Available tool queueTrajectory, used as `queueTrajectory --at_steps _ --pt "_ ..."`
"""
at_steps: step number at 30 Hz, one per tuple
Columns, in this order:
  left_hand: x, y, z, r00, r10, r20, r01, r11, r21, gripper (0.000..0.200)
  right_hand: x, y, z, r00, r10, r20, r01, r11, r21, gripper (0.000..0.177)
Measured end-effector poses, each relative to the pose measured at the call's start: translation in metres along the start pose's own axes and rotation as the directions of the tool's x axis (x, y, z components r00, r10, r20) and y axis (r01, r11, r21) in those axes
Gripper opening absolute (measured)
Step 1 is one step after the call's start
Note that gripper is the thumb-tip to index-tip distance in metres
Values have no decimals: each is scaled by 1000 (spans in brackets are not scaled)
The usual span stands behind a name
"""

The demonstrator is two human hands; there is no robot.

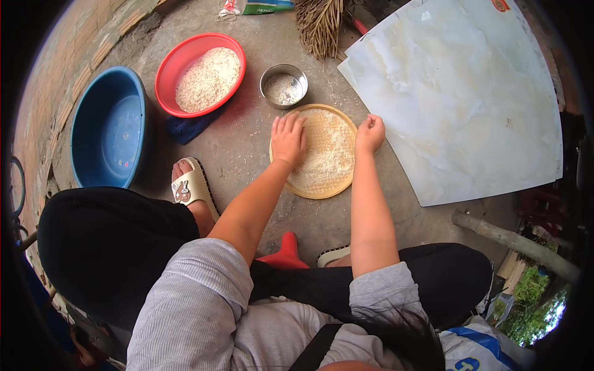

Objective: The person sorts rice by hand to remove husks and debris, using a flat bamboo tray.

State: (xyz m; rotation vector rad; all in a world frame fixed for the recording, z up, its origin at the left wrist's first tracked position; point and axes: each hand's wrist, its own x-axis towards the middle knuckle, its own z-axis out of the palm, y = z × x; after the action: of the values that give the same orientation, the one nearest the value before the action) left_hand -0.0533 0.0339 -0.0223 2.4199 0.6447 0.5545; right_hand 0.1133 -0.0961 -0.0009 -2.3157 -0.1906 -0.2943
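At the centre of the frame, the right hand (370,133) curls at the rim of the round tray (322,190) of pale grain (331,145). The left hand (289,139), fingers slightly apart, lies over its left side.

White sack (495,339) shows “T” (467,365); packet lettering (260,9) unclear.

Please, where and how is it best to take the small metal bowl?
Probably by the exposed rim of the metal bowl, on its right, from above: it stands upright, and the red basin crowds the left, the woven tray the near side.
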Motion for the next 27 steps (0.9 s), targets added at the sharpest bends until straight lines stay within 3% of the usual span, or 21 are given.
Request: queueTrajectory --at_steps 1,2,4,5,7,9,10,11,13,17,19,22,25,27 --pt "5 0 -6 985 -110 -135 120 991 63 31 -9 25 -12 999 17 -47 -21 995 -99 13" --pt "7 -2 -7 986 -100 -134 108 993 56 31 -22 50 -22 995 31 -94 -48 980 -194 15" --pt "15 -11 -12 874 -456 -166 481 861 167 22 -53 78 -39 981 193 -14 -190 950 -247 24" --pt "13 -19 -12 878 -444 -178 471 868 161 22 -68 83 -45 967 248 62 -227 944 -240 27" --pt "-4 -29 -9 925 -380 -13 378 915 143 22 -84 73 -51 946 298 126 -265 937 -228 31" --pt "-14 -23 -10 947 -318 -35 320 943 91 23 -90 60 -60 919 287 270 -210 937 -278 36" --pt "-14 -18 -12 920 -391 10 391 920 30 24 -91 66 -61 958 172 229 -97 947 -307 36" --pt "-11 -11 -14 888 -457 59 459 888 -30 24 -87 68 -69 964 172 201 -106 947 -303 36" --pt "0 10 -16 916 -391 87 398 914 -81 25 -74 56 -88 934 303 190 -218 904 -369 31" --pt "45 55 -20 948 -284 143 305 938 -163 28 -29 21 -141 968 240 70 -183 871 -457 29" --pt "79 85 -36 965 -221 141 244 953 -180 31 6 4 -168 969 202 142 -102 852 -514 26" --pt "134 124 -71 989 -62 132 84 983 -163 39 80 -5 -199 935 146 322 20 887 -461 30" --pt "184 149 -121 987 45 155 -24 990 -137 41 138 -84 -244 887 153 435 29 923 -384 31" --pt "212 163 -172 957 -95 273 156 965 -212 44 144 -141 -275 852 171 495 11 939 -343 31"
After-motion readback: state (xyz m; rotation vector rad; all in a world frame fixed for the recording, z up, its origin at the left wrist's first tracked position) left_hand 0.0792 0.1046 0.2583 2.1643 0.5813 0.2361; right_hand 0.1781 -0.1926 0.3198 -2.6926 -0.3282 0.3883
